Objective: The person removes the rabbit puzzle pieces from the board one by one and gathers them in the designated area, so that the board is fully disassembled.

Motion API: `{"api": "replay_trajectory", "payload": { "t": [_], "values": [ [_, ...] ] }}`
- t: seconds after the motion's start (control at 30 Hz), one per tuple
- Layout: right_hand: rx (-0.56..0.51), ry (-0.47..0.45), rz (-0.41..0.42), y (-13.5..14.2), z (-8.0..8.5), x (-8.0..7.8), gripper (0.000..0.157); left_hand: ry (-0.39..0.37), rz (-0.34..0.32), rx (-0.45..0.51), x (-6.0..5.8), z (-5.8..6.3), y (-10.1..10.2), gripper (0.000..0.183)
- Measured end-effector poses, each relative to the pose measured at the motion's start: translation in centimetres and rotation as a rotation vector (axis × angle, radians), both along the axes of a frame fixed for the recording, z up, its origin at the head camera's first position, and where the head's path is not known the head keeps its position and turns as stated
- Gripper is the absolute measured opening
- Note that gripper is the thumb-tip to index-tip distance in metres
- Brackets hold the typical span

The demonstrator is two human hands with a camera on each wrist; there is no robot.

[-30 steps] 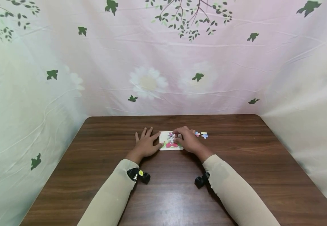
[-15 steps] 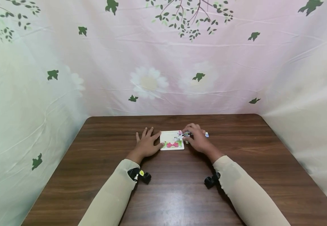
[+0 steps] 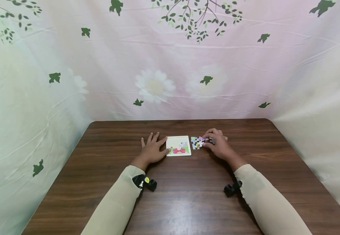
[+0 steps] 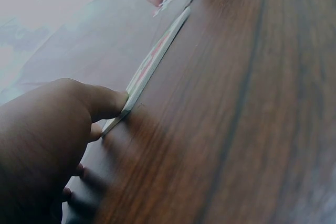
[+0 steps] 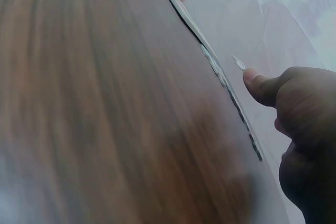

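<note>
A white-rimmed puzzle tray lies at mid-table, with red and green picture along its lower part and a pale upper left. My left hand has its fingers spread, its thumb and forefinger touching the tray's left side. In the left wrist view that thumb presses on the tray's edge. To the tray's right, my right hand pinches a small jigsaw piece above the table. Beneath and beside its fingers lie several loose jigsaw pieces, partly hidden by the hand.
The brown wooden table has its far edge close behind the hands. A pale printed cloth with leaves and flowers hangs behind and at both sides. Each wrist carries a small black camera.
My right hand has moved right from over the tray, carrying a piece out to the loose pieces. More of those now show beside the tray. My left hand stays in place.
</note>
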State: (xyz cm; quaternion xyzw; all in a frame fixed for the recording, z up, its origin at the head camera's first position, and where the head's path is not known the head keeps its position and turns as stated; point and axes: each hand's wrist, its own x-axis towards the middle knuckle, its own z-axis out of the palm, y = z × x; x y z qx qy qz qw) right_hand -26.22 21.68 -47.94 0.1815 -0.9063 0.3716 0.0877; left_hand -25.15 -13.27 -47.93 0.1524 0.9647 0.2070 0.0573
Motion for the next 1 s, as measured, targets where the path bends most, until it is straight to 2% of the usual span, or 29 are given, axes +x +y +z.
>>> {"api": "replay_trajectory", "payload": {
  "t": [0.23, 0.43, 1.0],
  "values": [
    [0.03, -0.033, 0.004, 1.6, -0.1, 0.3, 0.022, -0.022, -0.001, -0.009, 0.1, 0.2, 0.1, 0.074],
    [0.052, -0.064, -0.01, 2.8, 0.1, 0.5, 0.022, -0.011, 0.005, -0.021, -0.1, -0.1, 0.1, 0.074],
    [0.062, -0.121, 0.014, 2.9, 0.0, 0.5, 0.015, -0.001, 0.007, 0.005, -0.2, -0.2, 0.0, 0.074]
  ]
}}
